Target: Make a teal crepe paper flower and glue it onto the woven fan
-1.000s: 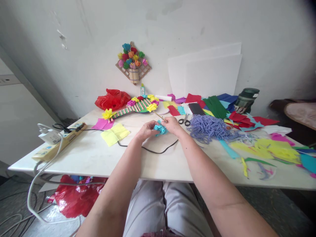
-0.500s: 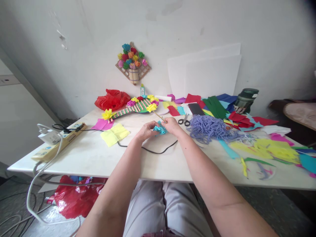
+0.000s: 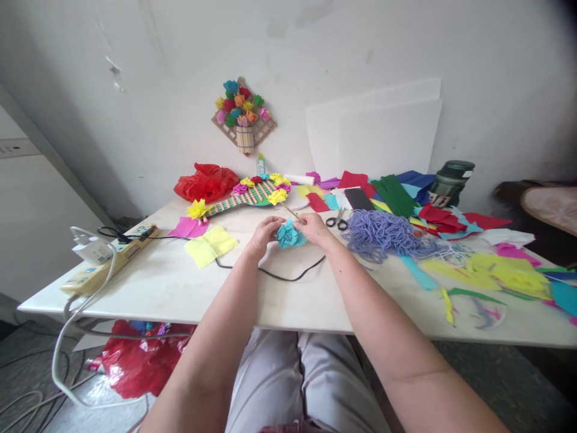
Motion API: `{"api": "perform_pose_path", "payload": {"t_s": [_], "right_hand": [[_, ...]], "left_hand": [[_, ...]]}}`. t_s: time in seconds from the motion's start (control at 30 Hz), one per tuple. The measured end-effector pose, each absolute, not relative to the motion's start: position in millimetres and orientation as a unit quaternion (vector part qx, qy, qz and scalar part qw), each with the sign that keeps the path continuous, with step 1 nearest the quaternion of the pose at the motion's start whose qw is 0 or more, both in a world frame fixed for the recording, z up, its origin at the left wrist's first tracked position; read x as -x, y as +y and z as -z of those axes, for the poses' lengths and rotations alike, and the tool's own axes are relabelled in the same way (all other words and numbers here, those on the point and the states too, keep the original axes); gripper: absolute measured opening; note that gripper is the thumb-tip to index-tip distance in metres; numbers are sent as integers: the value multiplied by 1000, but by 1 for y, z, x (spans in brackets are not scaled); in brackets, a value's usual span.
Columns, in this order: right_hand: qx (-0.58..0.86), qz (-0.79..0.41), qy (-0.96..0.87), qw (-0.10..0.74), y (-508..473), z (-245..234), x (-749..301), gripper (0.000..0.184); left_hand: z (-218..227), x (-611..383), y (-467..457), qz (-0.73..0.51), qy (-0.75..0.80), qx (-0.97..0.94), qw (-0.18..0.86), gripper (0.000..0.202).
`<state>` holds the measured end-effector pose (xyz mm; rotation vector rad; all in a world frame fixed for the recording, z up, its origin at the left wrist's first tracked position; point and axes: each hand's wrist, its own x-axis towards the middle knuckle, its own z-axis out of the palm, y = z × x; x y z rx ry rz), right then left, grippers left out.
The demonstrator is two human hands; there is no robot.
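A crumpled blue paper flower (image 3: 290, 234) is between my two hands, above the middle of the table. My left hand (image 3: 267, 233) pinches its left edge with fingers closed. My right hand (image 3: 313, 228) is closed at the flower's right side and also holds a thin stick (image 3: 291, 210) that points up and left. Just past the stick's tip sits a yellow paper flower (image 3: 277, 196) on the edge of a green and pink striped craft piece (image 3: 246, 199). Whether the stick touches that flower I cannot tell.
Black-handled scissors (image 3: 337, 221) and a pile of purple yarn (image 3: 383, 234) lie right of my hands. Yellow paper squares (image 3: 210, 245) and a power strip (image 3: 108, 258) are at the left. A black cord (image 3: 288, 279) runs below my hands. A dark bottle (image 3: 452, 183) stands back right.
The blue paper flower has turned and spread, showing more of its ruffled face. My left hand has shifted slightly up. My right hand keeps the stick in nearly the same place.
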<state>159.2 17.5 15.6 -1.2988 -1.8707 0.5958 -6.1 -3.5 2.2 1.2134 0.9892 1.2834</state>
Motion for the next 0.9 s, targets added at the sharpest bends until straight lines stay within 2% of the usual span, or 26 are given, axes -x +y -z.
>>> {"api": "perform_pose_path", "payload": {"t_s": [0.17,0.4,0.7,0.9], "right_hand": [[488,-240,-745,386,17,-15,-159,20],[476,-241,-751,388,20,-11,-158,21],[460,-262,-754,388,21,-9,-159,23],[444,-280,-755,393,18,-12,-161,28]], "left_hand": [[-1,6,-3,-534,421,-476,558,37],[1,7,-3,-530,414,-479,564,25],[1,7,-3,-511,435,-464,578,25],[-2,5,-6,-539,426,-452,569,21]]}}
